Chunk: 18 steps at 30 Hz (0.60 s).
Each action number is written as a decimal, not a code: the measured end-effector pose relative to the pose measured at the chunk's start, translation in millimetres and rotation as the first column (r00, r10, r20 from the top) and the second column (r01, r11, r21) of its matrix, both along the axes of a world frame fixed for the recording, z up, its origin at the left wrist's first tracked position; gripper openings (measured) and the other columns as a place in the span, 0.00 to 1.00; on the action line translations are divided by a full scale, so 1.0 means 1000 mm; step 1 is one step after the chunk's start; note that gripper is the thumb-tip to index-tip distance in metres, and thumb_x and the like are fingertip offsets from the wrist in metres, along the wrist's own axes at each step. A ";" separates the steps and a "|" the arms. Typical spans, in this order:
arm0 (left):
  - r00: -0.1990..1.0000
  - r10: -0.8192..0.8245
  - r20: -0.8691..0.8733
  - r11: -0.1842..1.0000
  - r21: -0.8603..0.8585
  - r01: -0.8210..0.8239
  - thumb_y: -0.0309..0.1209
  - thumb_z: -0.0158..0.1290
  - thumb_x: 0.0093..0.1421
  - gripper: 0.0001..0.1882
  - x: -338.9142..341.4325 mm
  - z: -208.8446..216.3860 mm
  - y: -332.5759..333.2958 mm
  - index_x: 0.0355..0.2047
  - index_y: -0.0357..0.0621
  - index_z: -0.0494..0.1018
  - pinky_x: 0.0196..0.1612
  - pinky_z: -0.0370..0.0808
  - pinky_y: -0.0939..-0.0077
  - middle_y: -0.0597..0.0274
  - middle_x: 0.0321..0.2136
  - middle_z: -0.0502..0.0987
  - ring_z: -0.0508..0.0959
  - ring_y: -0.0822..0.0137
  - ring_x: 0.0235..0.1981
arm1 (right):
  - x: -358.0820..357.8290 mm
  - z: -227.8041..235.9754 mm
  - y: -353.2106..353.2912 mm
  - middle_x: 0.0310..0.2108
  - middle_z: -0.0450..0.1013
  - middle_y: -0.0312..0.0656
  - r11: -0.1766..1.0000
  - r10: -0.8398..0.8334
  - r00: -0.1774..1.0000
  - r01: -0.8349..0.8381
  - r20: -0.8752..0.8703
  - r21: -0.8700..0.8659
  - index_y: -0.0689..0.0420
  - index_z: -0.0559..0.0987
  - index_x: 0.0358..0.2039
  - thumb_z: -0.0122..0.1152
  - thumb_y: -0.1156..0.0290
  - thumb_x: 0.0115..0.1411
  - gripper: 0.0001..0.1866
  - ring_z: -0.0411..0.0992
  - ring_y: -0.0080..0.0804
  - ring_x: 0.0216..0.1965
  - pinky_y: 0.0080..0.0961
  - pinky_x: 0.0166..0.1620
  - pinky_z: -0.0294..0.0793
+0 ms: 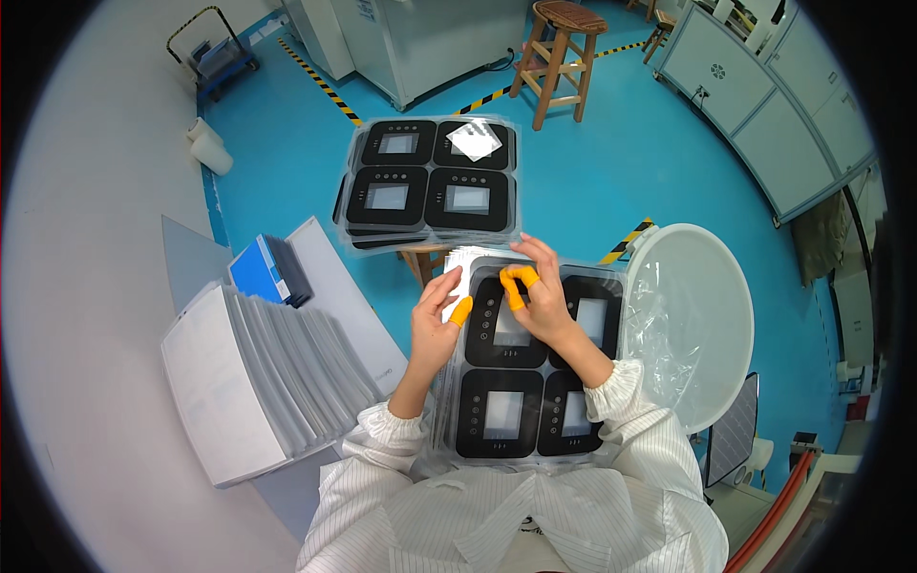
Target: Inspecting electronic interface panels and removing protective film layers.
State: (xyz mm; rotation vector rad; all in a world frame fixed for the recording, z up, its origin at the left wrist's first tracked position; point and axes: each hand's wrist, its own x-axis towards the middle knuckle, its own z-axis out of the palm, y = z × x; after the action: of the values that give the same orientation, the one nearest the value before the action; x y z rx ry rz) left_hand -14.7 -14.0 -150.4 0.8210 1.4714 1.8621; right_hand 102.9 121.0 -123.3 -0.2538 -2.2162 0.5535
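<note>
In front of me lies a stack of clear plastic trays [458,444] holding black panels [471,437] with pale rectangular windows and small round marks. My right hand [546,304] is above the upper left panel [485,350], with yellow finger cots on thumb and index finger. Those two fingers are bent together in a pinch; whatever may be between them is too small to make out. At the tray's left edge, beside some white sheets [457,260], my left hand [435,320] has its fingers apart. Its thumb wears a yellow finger cot, and nothing shows in its grasp.
A second tray stack [427,199] rests on a wooden stool ahead, a white square [475,140] on top. Leaning sheets [287,372] and a blue box [260,275] are at left. On the right, a white round tub [712,315] holds clear film [659,334].
</note>
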 end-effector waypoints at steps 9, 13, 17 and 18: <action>0.999 -0.041 -0.027 0.997 -0.071 0.039 0.28 0.44 0.62 0.14 -0.009 0.004 0.011 0.45 0.36 0.71 0.43 0.69 0.81 0.58 0.36 0.77 0.75 0.71 0.38 | 0.033 -0.012 -0.021 0.53 0.59 0.51 1.000 0.026 0.986 -0.027 0.165 0.004 0.64 0.72 0.30 0.60 0.86 0.37 0.15 0.51 0.55 0.59 0.45 0.57 0.55; 0.997 -0.072 -0.021 0.993 -0.092 0.070 0.31 0.45 0.62 0.12 -0.014 0.007 0.027 0.38 0.39 0.76 0.24 0.61 0.89 0.65 0.24 0.75 0.66 0.82 0.21 | 0.041 -0.006 -0.021 0.59 0.53 0.53 0.995 0.099 0.970 -0.092 0.223 -0.040 0.63 0.70 0.32 0.56 0.86 0.40 0.15 0.44 0.58 0.62 0.55 0.59 0.44; 0.904 -0.004 0.428 0.997 -0.063 0.034 0.29 0.45 0.61 0.12 -0.016 0.006 0.042 0.30 0.38 0.77 0.18 0.57 0.90 0.71 0.18 0.71 0.64 0.83 0.15 | 0.047 0.020 -0.023 0.56 0.60 0.48 0.963 0.254 0.934 -0.220 0.250 -0.157 0.59 0.63 0.31 0.50 0.87 0.46 0.13 0.49 0.50 0.62 0.54 0.61 0.34; 0.865 0.104 0.490 0.994 -0.087 -0.070 0.30 0.45 0.60 0.12 -0.017 0.016 0.044 0.30 0.36 0.76 0.22 0.66 0.87 0.68 0.20 0.73 0.70 0.79 0.19 | 0.054 0.027 -0.021 0.54 0.64 0.46 0.949 0.303 0.923 -0.269 0.239 -0.163 0.58 0.62 0.30 0.49 0.87 0.48 0.11 0.52 0.49 0.61 0.52 0.62 0.35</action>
State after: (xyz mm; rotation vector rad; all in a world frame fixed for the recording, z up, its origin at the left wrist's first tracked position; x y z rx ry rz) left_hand -31.8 29.8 -134.6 0.2115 1.2430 1.8932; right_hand 157.4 100.5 -96.2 -0.0683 -2.4972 0.8665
